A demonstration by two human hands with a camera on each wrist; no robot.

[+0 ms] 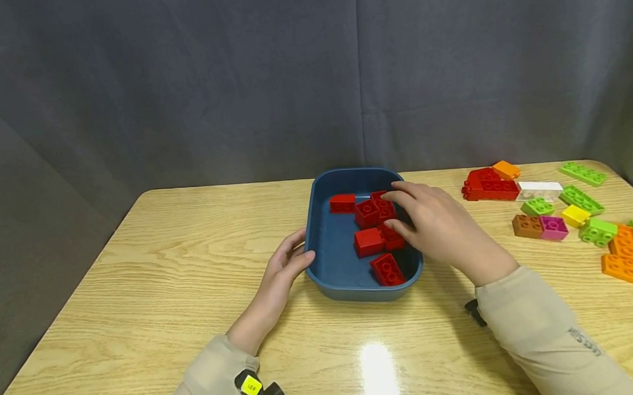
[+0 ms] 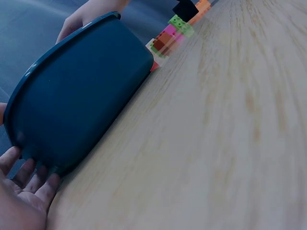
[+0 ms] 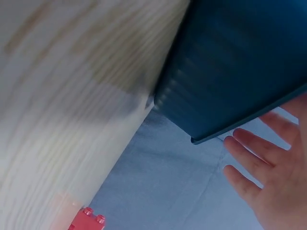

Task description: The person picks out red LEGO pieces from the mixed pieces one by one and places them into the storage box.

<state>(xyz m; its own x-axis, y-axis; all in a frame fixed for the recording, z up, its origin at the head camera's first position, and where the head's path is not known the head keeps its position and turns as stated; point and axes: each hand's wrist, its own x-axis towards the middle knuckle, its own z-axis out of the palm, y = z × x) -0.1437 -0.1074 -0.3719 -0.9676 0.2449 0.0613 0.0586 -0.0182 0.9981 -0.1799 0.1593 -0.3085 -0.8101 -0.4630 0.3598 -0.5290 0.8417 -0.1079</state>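
Note:
A blue plastic bin (image 1: 330, 273) stands on the table with several red toy bricks (image 1: 368, 242) inside, mostly toward its right half. My left hand (image 1: 282, 269) holds the bin's left side, thumb at the rim and fingers against the outer wall; the left wrist view shows those fingers (image 2: 36, 179) low on the wall. Across the right rim reaches my right hand (image 1: 434, 222), its thumb and fingers spread over the bricks near that side. Seen in the right wrist view, several fingers (image 3: 254, 160) extend apart beside the rim, with nothing between them.
To the right lie loose bricks: a red group (image 1: 491, 190), a white brick (image 1: 540, 190), a brown brick (image 1: 527, 226), a magenta brick (image 1: 553, 228), a yellow brick (image 1: 575, 215), green pieces (image 1: 598, 232) and orange pieces (image 1: 629, 269). A grey curtain (image 1: 237, 83) hangs behind the table.

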